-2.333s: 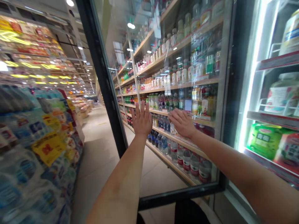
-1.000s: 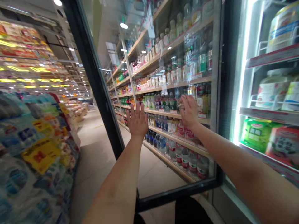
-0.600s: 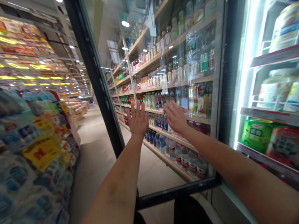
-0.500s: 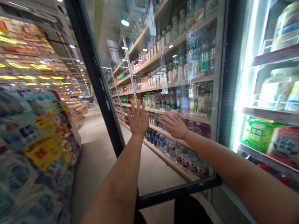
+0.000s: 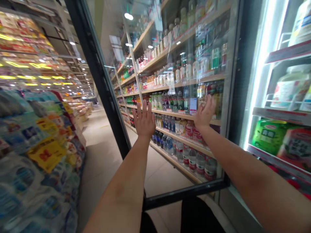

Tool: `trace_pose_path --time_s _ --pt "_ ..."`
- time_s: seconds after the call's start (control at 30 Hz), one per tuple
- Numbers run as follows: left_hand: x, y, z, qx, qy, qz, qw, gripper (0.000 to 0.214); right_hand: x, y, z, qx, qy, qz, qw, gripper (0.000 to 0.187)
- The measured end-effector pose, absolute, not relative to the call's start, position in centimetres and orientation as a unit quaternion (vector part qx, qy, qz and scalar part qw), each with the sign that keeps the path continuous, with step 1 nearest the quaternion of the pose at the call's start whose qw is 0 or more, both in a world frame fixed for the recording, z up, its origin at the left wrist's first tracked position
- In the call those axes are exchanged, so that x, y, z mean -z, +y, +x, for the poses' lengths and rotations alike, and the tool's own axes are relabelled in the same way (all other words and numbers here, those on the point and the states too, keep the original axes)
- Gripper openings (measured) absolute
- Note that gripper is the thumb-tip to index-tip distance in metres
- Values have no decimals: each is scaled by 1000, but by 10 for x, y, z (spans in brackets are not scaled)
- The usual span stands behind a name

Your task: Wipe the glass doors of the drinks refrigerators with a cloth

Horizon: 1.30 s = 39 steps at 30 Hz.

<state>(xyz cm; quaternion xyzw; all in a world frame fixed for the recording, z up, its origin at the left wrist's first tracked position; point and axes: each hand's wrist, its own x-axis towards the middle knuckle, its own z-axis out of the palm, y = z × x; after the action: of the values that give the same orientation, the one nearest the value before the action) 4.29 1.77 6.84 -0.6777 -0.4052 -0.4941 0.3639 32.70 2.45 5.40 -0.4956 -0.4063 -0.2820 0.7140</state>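
Glass door (image 5: 161, 123), one: standing aslant across the centre of the frame, a clear pane in a black door frame (image 5: 95, 61), directly before both my hands.

My left hand (image 5: 144, 121): centre of the frame, over the left part of the pane; fingers straight, pointing up and slightly spread. Palm turned away, so I cannot tell whether it presses the glass or covers anything.

My right hand (image 5: 204, 113): right of centre, over the right part of the pane, slightly higher; fingers loosely bent and tipped upward. Contact with the glass, and any item in the grasp, I cannot tell.

Pale rectangle (image 5: 193, 106), phone-like: showing in the pane, just left of my right hand; reflection or object, I cannot tell.

Shelved bottles (image 5: 191, 160): many, in rows on wooden shelves, showing in the pane around my hands.

Lit cooler, right edge: pale-capped jar (image 5: 290, 85) on the middle shelf; green packet (image 5: 268, 136) and red packet (image 5: 297, 145) side by side below.

Lower left: wrapped bottle packs (image 5: 21, 181), blurred, with a yellow sign (image 5: 47, 153). Upper left: yellow light strips (image 5: 18, 64).
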Motion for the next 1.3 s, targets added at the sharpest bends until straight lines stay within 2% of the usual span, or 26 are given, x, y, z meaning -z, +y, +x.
trace_pose_path --time_s 0.1,0.17,0.27,0.43,0.53,0.63,0.77,0.87,0.97,1.13,1.2,1.3 --pt "-69 18 43 500 -397 -679 361 57 -64 25 321 263 -387 -509 723 60" --pt "-69 18 43 505 -394 -681 356 57 -75 20 310 281 -431 -497 699 60" --pt "-70 17 43 511 -393 -682 347 57 -78 9 288 333 -586 -447 588 61" --pt "-70 16 43 507 -396 -683 348 56 -40 -4 268 400 -788 -310 351 58" --pt "-69 17 43 503 -400 -682 349 57 -36 -2 266 417 -832 -239 276 54" --pt "-69 19 42 502 -395 -681 358 57 -60 1 268 426 -818 -251 294 55" --pt "-70 20 42 507 -391 -683 352 57 -87 6 285 398 -698 -373 464 57" --pt "-69 18 42 504 -396 -686 343 57 -75 12 311 356 -562 -444 600 58" --pt "-69 16 43 502 -397 -686 346 58 -52 16 334 322 -475 -477 665 61" --pt "-70 16 43 502 -394 -686 349 58 -54 15 331 306 -458 -495 672 64" --pt "-70 16 43 504 -392 -686 349 58 -59 11 318 326 -509 -490 628 64" --pt "-70 17 43 507 -391 -685 348 58 -43 2 297 373 -644 -438 504 62"
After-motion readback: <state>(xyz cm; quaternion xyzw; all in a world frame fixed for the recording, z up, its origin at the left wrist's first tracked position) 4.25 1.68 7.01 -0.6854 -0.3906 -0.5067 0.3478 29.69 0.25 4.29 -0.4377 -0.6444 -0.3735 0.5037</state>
